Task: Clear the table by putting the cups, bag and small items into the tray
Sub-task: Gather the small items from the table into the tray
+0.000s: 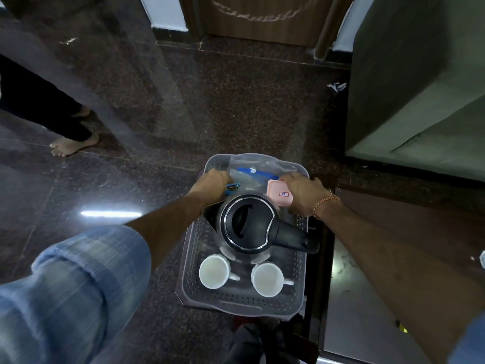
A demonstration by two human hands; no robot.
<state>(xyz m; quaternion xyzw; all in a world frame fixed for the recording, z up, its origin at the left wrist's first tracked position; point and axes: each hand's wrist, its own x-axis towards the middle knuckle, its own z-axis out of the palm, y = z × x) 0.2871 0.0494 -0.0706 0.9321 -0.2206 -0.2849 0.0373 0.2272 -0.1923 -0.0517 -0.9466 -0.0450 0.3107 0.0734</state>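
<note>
Clear perforated tray (191, 261) sits lower centre of frame, held above the dark speckled floor (162, 106). Left hand (210, 183) is at the tray's upper-left edge, fingers curled over the rim, so that grip looks clamped on the tray; fingertips hidden, can't see exactly how. Right hand (301, 193) is at the upper-right edge w/ fingers curled down at the rim beside a pink lidded box (279, 194), a thin bracelet (325, 202) on the wrist; grip also looks clamped on the tray, though whether it touches the box can't be told. Inside the tray: clear plastic bag w/ blue zip strip (258, 173) lies across the top end, partly under both hands; small blue and orange item (233, 187) just beside the left hand, too small to identify. Black-lidded kettle (246, 224) fills the middle, handle pointing to the right edge of the tray. Two white cups at the bottom end, upright, side by side but apart: left cup (214, 271), right cup (267, 279), handles pointing right. Blue sleeve (73, 285) fills lower left. Upper left: another person's bare feet (76, 144) on the floor. Right side: grey-green cabinet (420, 88); a dark surface (362, 311) at lower right, below the right arm.
</note>
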